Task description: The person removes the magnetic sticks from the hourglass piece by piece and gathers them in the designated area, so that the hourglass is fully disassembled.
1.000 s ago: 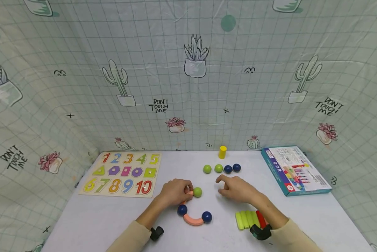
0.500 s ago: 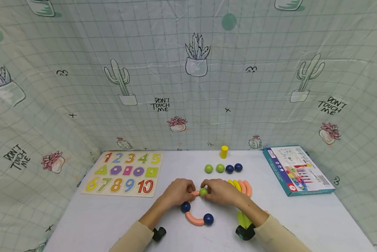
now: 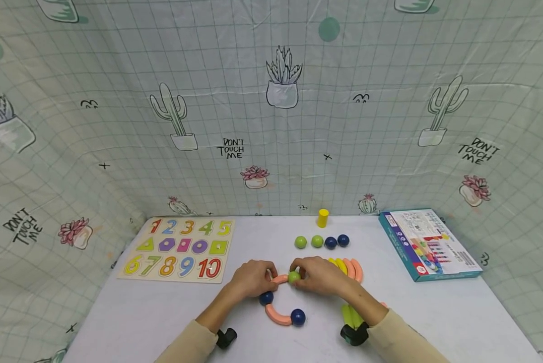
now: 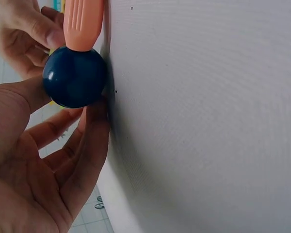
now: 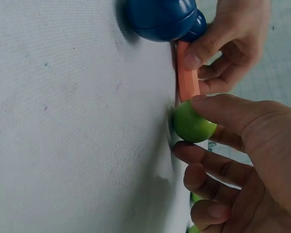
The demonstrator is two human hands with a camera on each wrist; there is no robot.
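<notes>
In the head view my left hand (image 3: 252, 279) pinches a salmon curved bar (image 3: 279, 279) at the upper left of a partly built ring. My right hand (image 3: 319, 276) pinches the green ball (image 3: 294, 277) at that bar's right end, with thumb and index finger on it in the right wrist view. Just below my left hand is a dark blue ball (image 3: 266, 298). A second salmon curved bar (image 3: 278, 315) joins it to another dark blue ball (image 3: 297, 317) at the lower right. In the left wrist view a blue ball (image 4: 75, 77) hides part of my left fingers' grip.
Two green balls (image 3: 309, 242) and two blue balls (image 3: 337, 241) line up behind, with a yellow cylinder (image 3: 323, 218) farther back. Yellow and salmon curved bars (image 3: 353, 270) and green sticks (image 3: 352, 316) lie partly behind my right arm. A number puzzle board (image 3: 176, 249) is left, a box (image 3: 430, 244) right.
My right hand has moved left and taken hold of the green ball, uncovering the yellow and salmon bars. My left hand keeps its bar; over the last half second the pieces shift only slightly.
</notes>
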